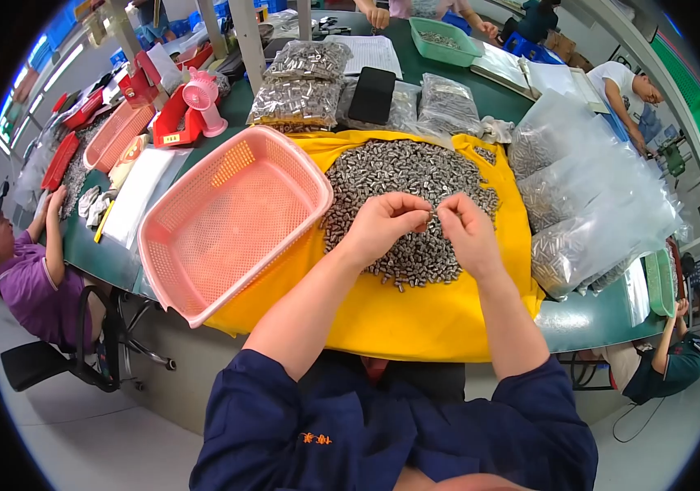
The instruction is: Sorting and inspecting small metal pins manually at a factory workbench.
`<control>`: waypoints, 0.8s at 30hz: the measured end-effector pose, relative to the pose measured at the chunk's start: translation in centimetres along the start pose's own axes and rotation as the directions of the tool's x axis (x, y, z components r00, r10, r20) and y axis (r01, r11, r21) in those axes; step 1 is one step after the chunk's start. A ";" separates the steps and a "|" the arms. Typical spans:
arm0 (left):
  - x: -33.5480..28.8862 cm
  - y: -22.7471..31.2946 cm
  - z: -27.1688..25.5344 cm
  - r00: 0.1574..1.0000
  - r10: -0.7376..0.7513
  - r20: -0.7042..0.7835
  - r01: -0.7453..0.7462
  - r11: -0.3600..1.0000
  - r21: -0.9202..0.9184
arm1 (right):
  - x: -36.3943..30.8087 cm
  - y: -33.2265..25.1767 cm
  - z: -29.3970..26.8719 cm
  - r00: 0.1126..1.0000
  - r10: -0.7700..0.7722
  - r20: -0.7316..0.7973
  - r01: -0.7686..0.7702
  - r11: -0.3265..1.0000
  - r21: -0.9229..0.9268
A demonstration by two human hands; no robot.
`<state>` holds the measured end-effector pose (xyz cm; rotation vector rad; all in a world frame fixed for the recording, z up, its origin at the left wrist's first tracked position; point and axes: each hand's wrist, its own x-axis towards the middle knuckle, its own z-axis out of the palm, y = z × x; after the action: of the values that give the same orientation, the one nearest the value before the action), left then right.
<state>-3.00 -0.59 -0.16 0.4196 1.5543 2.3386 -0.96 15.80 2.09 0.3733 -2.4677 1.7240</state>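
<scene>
A wide heap of small metal cylinders (415, 176) is spread on a yellow cloth (399, 327) in front of me. Over the middle of the heap, my left hand (387, 225) pinches with thumb and forefinger. Close by on its right, my right hand (466, 233) is pinched too, and the fingertips of both nearly meet. What they hold, if anything, is too small to make out. Left of the heap, a pink perforated plastic basket (153, 237) leans with its near corner over the table edge; only its bare mesh bottom shows inside.
Clear bags of metal parts (558, 204) are piled on the right; more filled bags (301, 82) stand behind the heap, with a black phone (373, 94) on top. A pink fan (204, 102), red bin (178, 119) and green tray (445, 41) stand farther back. People sit around the table.
</scene>
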 end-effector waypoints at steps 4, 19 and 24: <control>0.1 0.0 0.0 1.000 -0.028 0.004 0.028 1.000 0.011 | 0.1 0.5 0.2 0.997 0.031 0.073 -0.041 0.989 0.141; -0.1 -0.7 0.1 0.995 -0.091 0.033 0.092 0.995 -0.028 | -0.5 0.5 -0.7 0.996 -0.029 0.080 0.031 0.999 -0.020; 0.0 -0.5 0.1 0.994 -0.090 0.057 0.092 0.995 -0.025 | -0.6 0.8 -0.7 0.998 -0.009 0.070 0.008 1.000 0.013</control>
<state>-2.88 -0.30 -0.59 0.3952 1.4821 2.2578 -0.58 16.77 1.45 0.4522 -2.5006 1.7533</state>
